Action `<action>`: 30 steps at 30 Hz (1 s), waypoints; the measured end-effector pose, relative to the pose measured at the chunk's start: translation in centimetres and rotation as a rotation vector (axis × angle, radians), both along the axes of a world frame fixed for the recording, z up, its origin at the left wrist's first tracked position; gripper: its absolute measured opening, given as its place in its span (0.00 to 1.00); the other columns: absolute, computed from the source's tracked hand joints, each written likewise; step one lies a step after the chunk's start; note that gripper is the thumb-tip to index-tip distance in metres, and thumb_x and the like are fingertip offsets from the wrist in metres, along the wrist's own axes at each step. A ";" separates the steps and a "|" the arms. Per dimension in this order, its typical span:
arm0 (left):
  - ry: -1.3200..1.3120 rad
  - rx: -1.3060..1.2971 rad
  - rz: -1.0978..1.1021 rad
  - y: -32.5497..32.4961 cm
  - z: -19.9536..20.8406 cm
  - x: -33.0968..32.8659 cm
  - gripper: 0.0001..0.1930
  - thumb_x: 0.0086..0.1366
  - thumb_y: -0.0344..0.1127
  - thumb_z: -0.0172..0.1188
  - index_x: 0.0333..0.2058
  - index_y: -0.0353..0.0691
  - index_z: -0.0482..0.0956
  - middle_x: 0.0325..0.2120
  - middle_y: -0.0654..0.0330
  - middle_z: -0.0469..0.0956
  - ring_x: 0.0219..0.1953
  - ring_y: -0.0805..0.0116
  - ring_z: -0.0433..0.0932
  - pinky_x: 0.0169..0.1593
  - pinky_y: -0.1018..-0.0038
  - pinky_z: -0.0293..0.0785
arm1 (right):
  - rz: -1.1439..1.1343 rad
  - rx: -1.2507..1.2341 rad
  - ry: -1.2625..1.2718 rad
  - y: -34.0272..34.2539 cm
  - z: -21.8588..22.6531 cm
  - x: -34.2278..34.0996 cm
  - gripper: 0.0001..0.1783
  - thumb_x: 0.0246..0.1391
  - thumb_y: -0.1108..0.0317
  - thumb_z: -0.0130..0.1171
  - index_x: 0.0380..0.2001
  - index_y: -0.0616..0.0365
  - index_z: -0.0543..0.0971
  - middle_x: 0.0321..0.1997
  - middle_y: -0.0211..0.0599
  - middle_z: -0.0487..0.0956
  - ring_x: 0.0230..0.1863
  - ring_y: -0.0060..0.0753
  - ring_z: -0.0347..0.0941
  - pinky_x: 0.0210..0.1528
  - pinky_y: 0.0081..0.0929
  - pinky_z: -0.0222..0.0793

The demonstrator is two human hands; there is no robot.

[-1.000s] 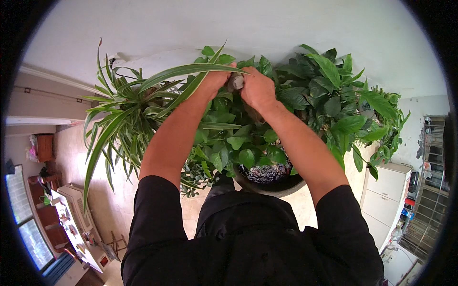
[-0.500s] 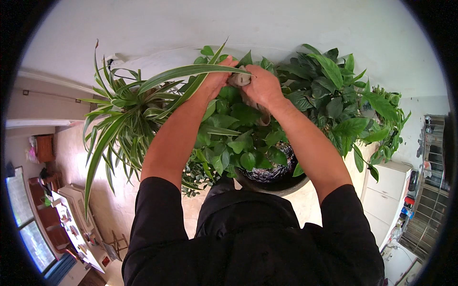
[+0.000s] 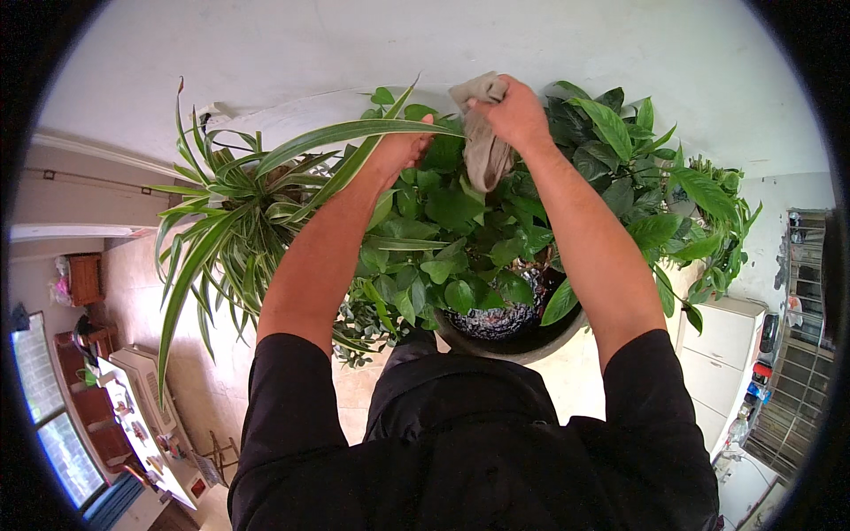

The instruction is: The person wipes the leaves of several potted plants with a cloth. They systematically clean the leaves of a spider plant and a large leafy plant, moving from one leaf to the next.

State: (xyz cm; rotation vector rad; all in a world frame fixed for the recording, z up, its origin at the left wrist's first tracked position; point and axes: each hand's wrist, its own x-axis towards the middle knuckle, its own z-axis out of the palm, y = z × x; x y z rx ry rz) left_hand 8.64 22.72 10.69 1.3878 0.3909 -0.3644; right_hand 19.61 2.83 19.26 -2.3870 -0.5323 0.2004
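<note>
My right hand (image 3: 516, 113) is closed around a bunched greyish-beige cloth (image 3: 486, 159). One end of the cloth sticks up past my fingers and the rest hangs over the leaves. Farther left, my left hand (image 3: 400, 157) is among the foliage, beside a heart-shaped green leaf (image 3: 443, 152). Its fingers look partly stretched and apart, though a long striped spider plant leaf (image 3: 354, 130) crosses in front and hides some of them. Below both hands spreads the leafy potted plant (image 3: 456, 210), growing from a dark round pot (image 3: 531, 352).
A bushy spider plant (image 3: 235, 199) stands on the left. Broad-leaved plants (image 3: 620, 177) crowd the right side. Behind them rises a white wall (image 3: 354, 44). A white cabinet (image 3: 719, 354) is at the right, and a white table (image 3: 146, 425) with small items at the far left.
My right hand has moved up and to the right, drawing the cloth away from my left hand; more of the cloth now hangs in view. The left hand has hardly moved.
</note>
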 end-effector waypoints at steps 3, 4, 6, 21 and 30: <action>-0.220 -0.074 -0.003 0.3 1.4 -1.0 0.34 0.76 0.62 0.46 0.64 0.39 0.75 0.60 0.55 0.77 0.68 0.62 0.67 0.70 0.60 0.61 | -0.094 0.164 -0.008 -1.4 -0.2 1.2 0.25 0.53 0.53 0.73 0.50 0.56 0.82 0.48 0.42 0.86 0.50 0.46 0.82 0.52 0.44 0.77; -0.315 -0.103 0.023 0.7 2.0 -1.6 0.32 0.77 0.61 0.46 0.63 0.39 0.76 0.59 0.55 0.78 0.66 0.61 0.70 0.70 0.60 0.62 | -0.110 0.248 0.012 -1.8 -0.1 0.8 0.27 0.53 0.53 0.73 0.51 0.57 0.82 0.48 0.43 0.86 0.50 0.45 0.83 0.53 0.43 0.77; -0.422 -0.077 0.140 2.7 1.5 -2.0 0.31 0.76 0.59 0.48 0.63 0.38 0.75 0.58 0.54 0.79 0.64 0.60 0.73 0.71 0.60 0.62 | -0.099 0.415 0.080 -3.3 0.5 -0.1 0.27 0.53 0.58 0.74 0.53 0.61 0.81 0.49 0.45 0.85 0.50 0.40 0.83 0.52 0.39 0.78; -0.140 0.170 0.128 -1.2 0.8 -14.5 0.20 0.72 0.33 0.58 0.60 0.34 0.73 0.45 0.58 0.82 0.45 0.70 0.80 0.48 0.70 0.79 | -0.157 0.625 0.375 -11.9 0.2 -14.1 0.21 0.54 0.74 0.73 0.49 0.69 0.79 0.45 0.40 0.86 0.43 0.29 0.82 0.47 0.29 0.78; -0.244 -0.449 0.491 -10.6 0.2 -14.6 0.29 0.70 0.23 0.56 0.69 0.38 0.63 0.54 0.58 0.78 0.53 0.67 0.79 0.54 0.68 0.79 | 0.190 0.024 -0.220 -5.4 3.6 -15.8 0.25 0.53 0.64 0.69 0.52 0.64 0.79 0.52 0.48 0.83 0.48 0.50 0.82 0.50 0.36 0.77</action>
